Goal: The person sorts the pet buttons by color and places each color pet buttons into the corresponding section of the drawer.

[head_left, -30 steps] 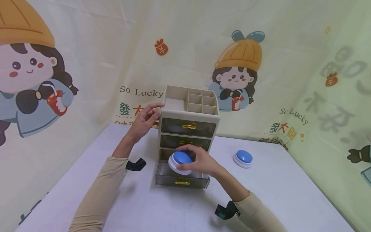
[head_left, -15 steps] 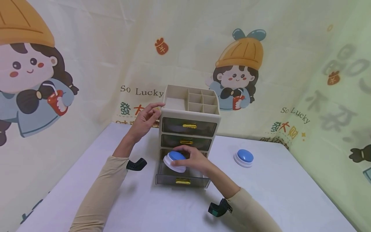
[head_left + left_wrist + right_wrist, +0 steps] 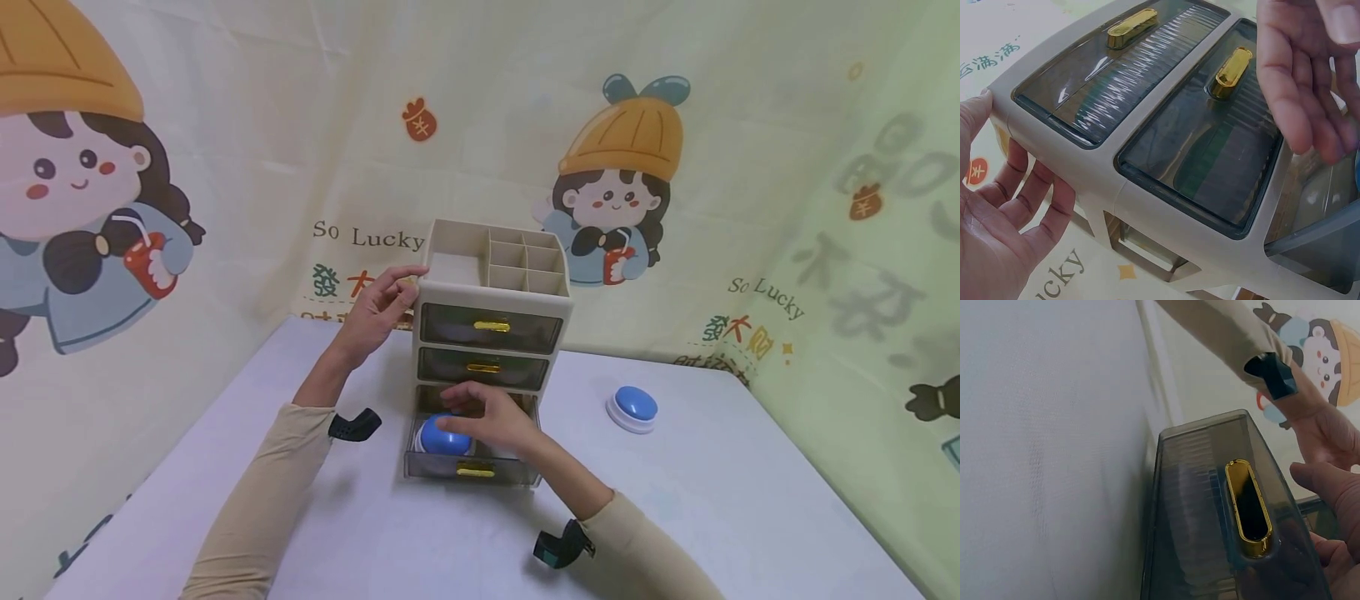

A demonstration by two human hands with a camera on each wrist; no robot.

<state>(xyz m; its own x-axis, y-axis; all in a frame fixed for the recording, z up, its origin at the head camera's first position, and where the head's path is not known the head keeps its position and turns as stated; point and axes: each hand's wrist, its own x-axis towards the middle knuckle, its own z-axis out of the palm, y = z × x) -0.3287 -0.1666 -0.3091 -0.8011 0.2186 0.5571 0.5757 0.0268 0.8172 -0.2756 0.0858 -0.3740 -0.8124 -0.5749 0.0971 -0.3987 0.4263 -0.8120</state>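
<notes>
In the head view, a blue-and-white push button (image 3: 444, 437) lies in the pulled-out bottom drawer (image 3: 432, 468) of a beige desktop drawer organizer (image 3: 491, 296). Just above that button hovers my right hand (image 3: 491, 417), its thumb and fingers spread apart with nothing between them. At the organizer's upper left corner my left hand (image 3: 377, 308) holds on; the left wrist view shows its thumb (image 3: 974, 112) at the edge and bent fingers along the side. A second blue push button (image 3: 634, 406) stands on the table to the right.
The two upper drawers (image 3: 491, 327) with gold handles are closed. Open compartments (image 3: 525, 262) top the organizer. A white cloth covers the table (image 3: 420, 542), and a printed curtain (image 3: 480, 150) hangs close behind.
My right hand has lowered the push button to the left part of the drawer and let go of it. The left hand stays at the organizer's corner.
</notes>
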